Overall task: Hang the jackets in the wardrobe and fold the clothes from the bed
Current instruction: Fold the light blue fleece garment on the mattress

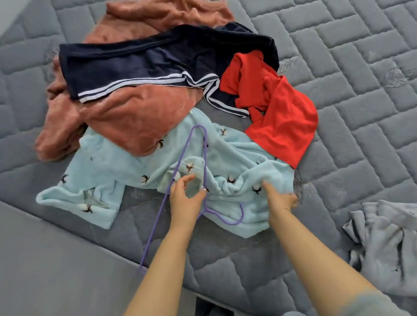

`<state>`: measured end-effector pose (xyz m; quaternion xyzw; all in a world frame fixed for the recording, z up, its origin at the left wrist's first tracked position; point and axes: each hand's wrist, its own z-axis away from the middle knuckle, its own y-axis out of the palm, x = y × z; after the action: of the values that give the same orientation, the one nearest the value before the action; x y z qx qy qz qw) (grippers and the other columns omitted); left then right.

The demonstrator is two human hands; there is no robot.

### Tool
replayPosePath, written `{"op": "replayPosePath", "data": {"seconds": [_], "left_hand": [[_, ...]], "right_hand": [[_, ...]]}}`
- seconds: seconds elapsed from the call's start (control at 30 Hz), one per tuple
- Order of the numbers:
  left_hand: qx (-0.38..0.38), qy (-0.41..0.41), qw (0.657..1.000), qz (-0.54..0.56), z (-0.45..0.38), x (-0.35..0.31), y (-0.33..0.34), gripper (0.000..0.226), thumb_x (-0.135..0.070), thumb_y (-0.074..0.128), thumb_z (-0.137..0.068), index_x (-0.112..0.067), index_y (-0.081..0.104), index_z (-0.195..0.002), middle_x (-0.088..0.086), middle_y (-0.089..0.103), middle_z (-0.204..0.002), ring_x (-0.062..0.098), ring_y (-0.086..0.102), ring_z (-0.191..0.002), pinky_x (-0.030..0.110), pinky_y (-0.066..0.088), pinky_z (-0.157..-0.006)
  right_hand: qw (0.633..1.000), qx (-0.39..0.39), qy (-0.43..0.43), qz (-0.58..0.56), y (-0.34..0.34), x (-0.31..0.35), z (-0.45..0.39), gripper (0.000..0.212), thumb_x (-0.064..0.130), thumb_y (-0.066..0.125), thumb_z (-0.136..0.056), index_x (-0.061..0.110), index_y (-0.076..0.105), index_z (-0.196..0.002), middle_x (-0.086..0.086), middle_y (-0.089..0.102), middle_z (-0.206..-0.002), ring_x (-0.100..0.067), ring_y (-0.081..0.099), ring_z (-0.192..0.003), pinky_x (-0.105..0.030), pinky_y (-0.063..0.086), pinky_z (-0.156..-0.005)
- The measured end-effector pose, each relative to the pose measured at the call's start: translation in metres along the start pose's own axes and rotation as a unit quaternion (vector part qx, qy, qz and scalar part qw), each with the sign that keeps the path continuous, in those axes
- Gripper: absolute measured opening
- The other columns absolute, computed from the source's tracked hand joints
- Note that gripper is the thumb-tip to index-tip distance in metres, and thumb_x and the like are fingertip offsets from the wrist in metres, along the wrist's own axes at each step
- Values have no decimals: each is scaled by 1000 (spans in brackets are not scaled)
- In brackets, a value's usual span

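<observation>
On the near edge of the grey quilted mattress (341, 56) lies a pale blue fleece jacket (131, 175) with small dark sprigs, spread out and rumpled, one sleeve reaching toward the bed's corner. A purple wire hanger (203, 155) rests across it, its hook curling on the fabric just between the two wrists. The left hand (184, 197) is over the hanger's neck, thumb and fingers loosely parted around the wire; whether it actually pinches the wire is hard to tell from this angle. The right hand (279, 197) presses down on a bunched fold of the blue jacket, fingers curled into the fleece. Beyond the jacket a rust-pink fleece garment (134, 123) is heaped, with a navy top with white stripes (151, 64) thrown over it. A red garment (279, 116) lies to the right, overlapping the blue one. A crumpled grey garment (392, 240) sits well apart near the right edge.
</observation>
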<state>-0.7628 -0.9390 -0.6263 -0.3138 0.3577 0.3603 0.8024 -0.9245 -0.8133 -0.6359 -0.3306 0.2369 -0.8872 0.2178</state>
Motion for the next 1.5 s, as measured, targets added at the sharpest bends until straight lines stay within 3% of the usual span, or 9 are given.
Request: {"op": "replayPosePath", "data": {"seconds": [0.27, 0.57, 0.73, 0.93, 0.97, 1.0, 1.03, 1.07, 1.5], "left_hand": [[58, 5, 974, -218, 11, 43, 23, 91, -36, 81, -76, -27, 28, -149, 1, 2, -160, 25, 8, -145, 41, 20, -115], [21, 57, 964, -260, 27, 41, 59, 25, -12, 60, -93, -1, 59, -116, 21, 46, -128, 38, 48, -118, 37, 43, -95], [98, 57, 976, -188, 41, 21, 49, 24, -11, 52, -99, -19, 63, -79, 3, 64, -69, -2, 58, -50, 13, 44, -50], [6, 89, 978, -188, 43, -18, 16, 19, -16, 52, -100, -13, 70, -95, -4, 68, -74, -1, 54, -62, 30, 42, -69], [-4, 94, 978, -186, 45, -25, 15, 20, -17, 51, -100, -12, 70, -95, -7, 67, -73, -2, 51, -57, 28, 41, -66], [-10, 101, 978, -183, 47, -33, 17, 21, -18, 51, -100, -12, 70, -94, -9, 66, -72, -2, 50, -56, 26, 40, -64], [-12, 108, 978, -179, 51, -40, 21, 22, -19, 51, -100, -12, 70, -94, -9, 66, -72, 0, 50, -59, 24, 40, -65], [-6, 117, 978, -175, 56, -48, 27, 22, -20, 51, -100, -13, 70, -94, -9, 67, -73, 3, 52, -66, 23, 40, -67], [107, 289, 890, -335, 93, -93, 208, 19, -18, 52, -99, -12, 68, -93, 9, 65, -76, 33, 62, -79, 35, 38, -67]], "right_hand": [[992, 113, -40, -22, -26, -17, -22, 8, 13, 65, -76, 7, 64, -82, -8, 63, -80, -21, 55, -68, -32, 46, -62], [876, 209, 65, -430, -146, -55, 9, 37, 11, 47, -60, 11, 71, -89, -11, 65, -88, -27, 63, -76, -30, 54, -66], [811, 172, 72, -555, -187, -39, 4, 31, 16, 58, -49, 17, 70, -78, -3, 68, -77, -23, 67, -72, -28, 56, -70], [740, 193, 42, -643, -258, -28, -25, 37, 14, 26, -92, 8, 60, -106, -17, 74, -90, -38, 64, -97, -32, 56, -87], [726, 210, 40, -654, -270, -33, -23, 47, 15, 22, -92, -7, 53, -120, -37, 64, -106, -57, 51, -110, -43, 46, -103], [708, 219, 33, -670, -281, -35, -22, 51, 15, 28, -89, -14, 44, -129, -48, 53, -113, -67, 40, -114, -32, -24, -114], [717, 194, 35, -668, -296, -40, -24, 55, 18, 45, -79, -7, 50, -128, -42, 58, -114, -61, 47, -114, -21, 54, -44], [749, 136, 11, -649, -313, -44, -34, 60, 19, 59, -63, 4, 61, -121, -26, 70, -109, -46, 59, -108, -47, 54, -90], [820, 51, 48, -568, -349, -120, -62, 24, 2, 34, -82, 17, 47, -68, 0, 48, -62, -19, 52, -59, -21, 46, -54]]}}
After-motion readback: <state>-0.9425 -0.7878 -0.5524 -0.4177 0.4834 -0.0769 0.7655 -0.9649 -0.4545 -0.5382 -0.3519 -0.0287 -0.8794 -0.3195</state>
